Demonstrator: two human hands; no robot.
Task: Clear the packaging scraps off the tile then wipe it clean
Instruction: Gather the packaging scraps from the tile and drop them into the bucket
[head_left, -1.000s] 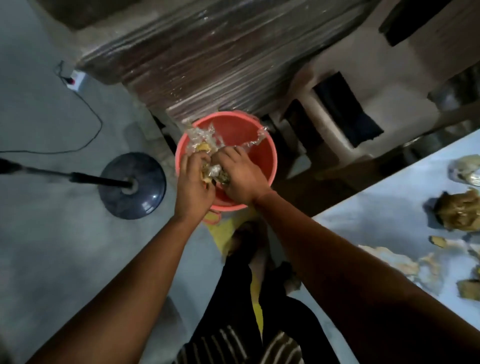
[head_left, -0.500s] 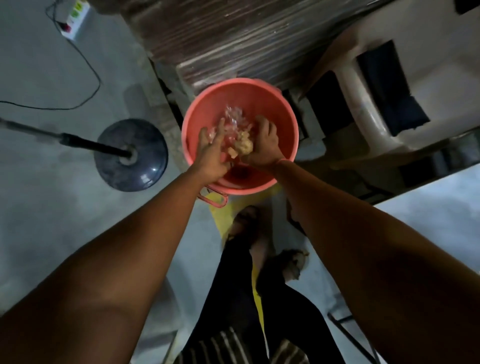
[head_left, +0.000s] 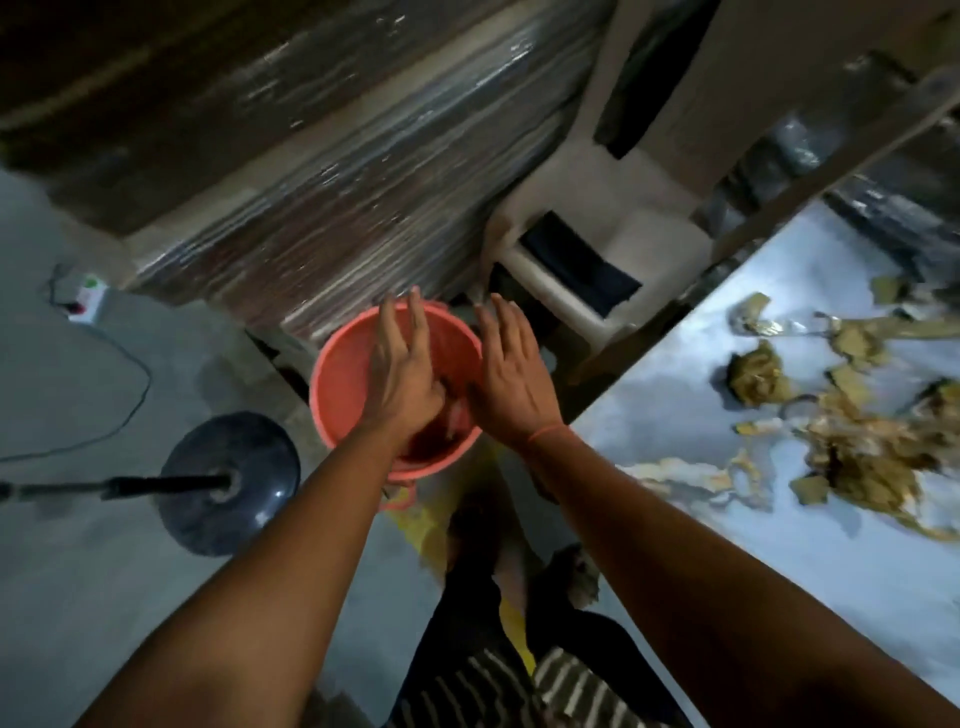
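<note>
Both my hands, left (head_left: 400, 374) and right (head_left: 511, 379), now spread empty over the bucket (head_left: 343, 384): handful dropped. More scraps (head_left: 857, 441) remain on tile (head_left: 701, 374), right of bucket.

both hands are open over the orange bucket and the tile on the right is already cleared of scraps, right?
Not quite. Both the left hand and right hand are open over the orange bucket, but the head view shows the tile still strewn with packaging scraps.
</note>
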